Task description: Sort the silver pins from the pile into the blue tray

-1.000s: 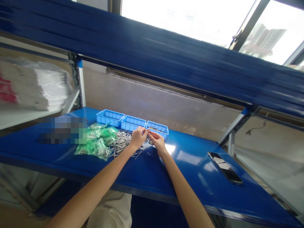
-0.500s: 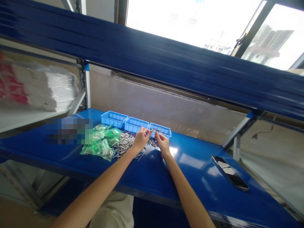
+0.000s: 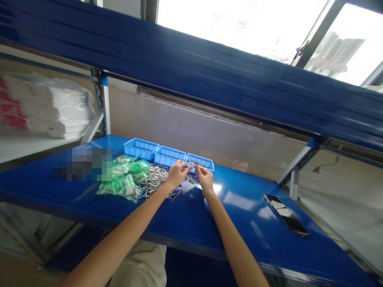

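My left hand [image 3: 177, 173] is closed in a pinch above the pile of thin metal rods [image 3: 155, 178], its fingertips pointing right. Close beside it, my right hand [image 3: 204, 178] also pinches, just in front of the right blue bin [image 3: 206, 165]. What the fingertips hold is too small to make out. Small metal pieces [image 3: 195, 162] lie in that right bin. A few darker, brass-tinted pieces [image 3: 189, 179] rest on the table between my hands. The middle blue bin [image 3: 169, 156] stands behind my left hand.
Green-tinted plastic bags [image 3: 127, 179] of parts lie left of the rods, near the left blue bin [image 3: 140, 149]. A phone [image 3: 285, 215] lies on the blue table [image 3: 239, 231] at right. Overhead runs a blue shelf beam [image 3: 191, 75]. Wrapped white stacks [image 3: 68, 107] sit far left.
The whole view has shifted slightly, so things appear a little further left. My fingertips have come slightly closer together; both hands keep their pinch.
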Available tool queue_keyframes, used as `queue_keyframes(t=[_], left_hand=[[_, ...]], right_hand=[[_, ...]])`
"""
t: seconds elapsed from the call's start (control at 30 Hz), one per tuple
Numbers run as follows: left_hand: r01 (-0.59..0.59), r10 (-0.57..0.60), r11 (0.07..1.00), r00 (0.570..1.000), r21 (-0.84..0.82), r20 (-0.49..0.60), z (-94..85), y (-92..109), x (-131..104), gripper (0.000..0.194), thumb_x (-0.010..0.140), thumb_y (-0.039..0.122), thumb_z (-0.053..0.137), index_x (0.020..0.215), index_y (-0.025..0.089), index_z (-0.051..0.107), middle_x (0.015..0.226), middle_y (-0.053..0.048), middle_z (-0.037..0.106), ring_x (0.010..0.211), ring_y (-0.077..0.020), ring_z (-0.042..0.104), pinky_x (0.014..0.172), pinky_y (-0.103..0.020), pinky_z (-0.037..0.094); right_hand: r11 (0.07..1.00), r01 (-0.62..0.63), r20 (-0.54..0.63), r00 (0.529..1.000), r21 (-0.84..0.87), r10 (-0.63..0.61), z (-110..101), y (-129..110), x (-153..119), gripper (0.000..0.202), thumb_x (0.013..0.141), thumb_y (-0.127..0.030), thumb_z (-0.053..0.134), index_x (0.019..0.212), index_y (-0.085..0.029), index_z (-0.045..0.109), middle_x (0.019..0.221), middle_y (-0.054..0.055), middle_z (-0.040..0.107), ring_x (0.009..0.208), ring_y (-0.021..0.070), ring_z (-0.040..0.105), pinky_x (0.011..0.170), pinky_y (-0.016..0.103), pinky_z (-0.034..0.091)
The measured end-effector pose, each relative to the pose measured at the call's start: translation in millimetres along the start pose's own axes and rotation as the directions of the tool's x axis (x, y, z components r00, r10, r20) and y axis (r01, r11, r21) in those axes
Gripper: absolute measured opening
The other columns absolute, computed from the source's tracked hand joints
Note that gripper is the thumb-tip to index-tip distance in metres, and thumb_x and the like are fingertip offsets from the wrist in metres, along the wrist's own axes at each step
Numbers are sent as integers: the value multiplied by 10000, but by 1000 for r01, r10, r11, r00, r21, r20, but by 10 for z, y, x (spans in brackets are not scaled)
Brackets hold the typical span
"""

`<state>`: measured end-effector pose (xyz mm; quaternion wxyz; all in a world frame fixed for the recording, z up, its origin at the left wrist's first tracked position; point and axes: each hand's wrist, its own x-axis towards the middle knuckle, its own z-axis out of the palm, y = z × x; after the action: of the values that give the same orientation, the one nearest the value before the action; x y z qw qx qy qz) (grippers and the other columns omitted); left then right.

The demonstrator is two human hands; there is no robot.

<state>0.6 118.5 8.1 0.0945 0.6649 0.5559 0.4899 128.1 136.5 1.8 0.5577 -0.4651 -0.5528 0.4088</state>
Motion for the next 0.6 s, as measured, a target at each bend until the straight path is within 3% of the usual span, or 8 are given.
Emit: queue_keyframes(t=[0.2, 0.3, 0.43, 0.6], left_hand=[[48, -47, 998, 999, 35, -22, -12, 0, -17, 324, 818, 439, 410, 721, 181, 580, 738, -19, 567, 593, -124, 513, 636, -265, 414], [68, -68, 998, 997, 13, -21, -9, 22, -33, 311, 824, 442, 391, 767, 187, 559, 757, -20, 586, 619, -132, 532, 651, -270, 412], [186, -188, 982, 979, -32, -80, -25, 53, -28, 246, 828, 390, 393, 879, 192, 529, 762, -20, 609, 662, -151, 563, 671, -287, 411], [280, -288, 956, 951, -85, -110, -35, 55, 2, 156, 784, 278, 446, 887, 185, 517, 755, -20, 604, 682, -152, 573, 671, -284, 415]], right_hand=[[999, 28, 95, 995, -46, -23, 28, -5, -41, 444, 608, -529, 635, 807, -134, 673, 732, 55, 651, 490, 102, 516, 392, 188, 364], [1000, 13, 63, 998, -21, -11, 28, -34, -38, 453, 616, -534, 624, 814, -128, 669, 741, 56, 645, 482, 88, 506, 389, 180, 363], [999, -41, 3, 999, 12, 41, -13, -86, -15, 457, 626, -538, 607, 812, -126, 672, 740, 55, 638, 444, 65, 476, 370, 173, 350], [997, -50, 3, 999, -55, 51, -80, -126, -8, 393, 596, -491, 654, 721, -120, 686, 608, 30, 608, 397, 59, 435, 351, 179, 337]])
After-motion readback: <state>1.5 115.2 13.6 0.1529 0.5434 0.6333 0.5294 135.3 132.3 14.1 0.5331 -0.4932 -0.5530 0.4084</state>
